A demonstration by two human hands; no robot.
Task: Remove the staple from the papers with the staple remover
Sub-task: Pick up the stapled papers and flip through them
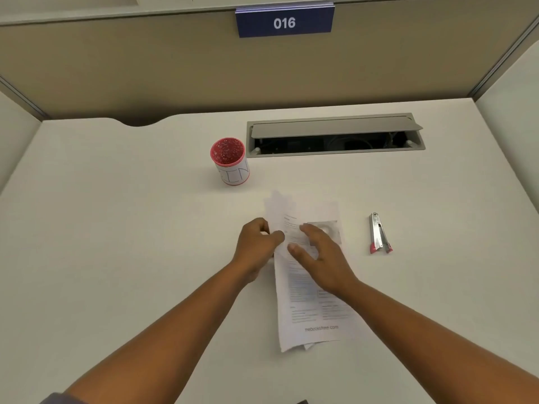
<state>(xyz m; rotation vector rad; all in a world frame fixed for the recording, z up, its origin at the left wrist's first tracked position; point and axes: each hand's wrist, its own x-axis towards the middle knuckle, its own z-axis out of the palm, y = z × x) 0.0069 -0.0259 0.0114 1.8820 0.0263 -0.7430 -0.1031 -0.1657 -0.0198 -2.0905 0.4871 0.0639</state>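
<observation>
Left hand (256, 243) pinching thin printed papers (309, 287); right hand (320, 258) spread flat on them; shiny metal staple remover (379, 233) apart.

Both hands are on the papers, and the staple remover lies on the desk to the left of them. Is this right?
Not quite. In the head view the staple remover lies to the right of the papers, untouched. Both hands, left and right, are on the papers.

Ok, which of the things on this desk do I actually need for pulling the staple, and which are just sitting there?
Needed:
- papers, under both hands
- staple remover, lying untouched to the right of the papers
- left hand pinching the papers' left edge
- right hand spread over them

Just there:
- red cup
- open cable tray
- sign 016
</observation>
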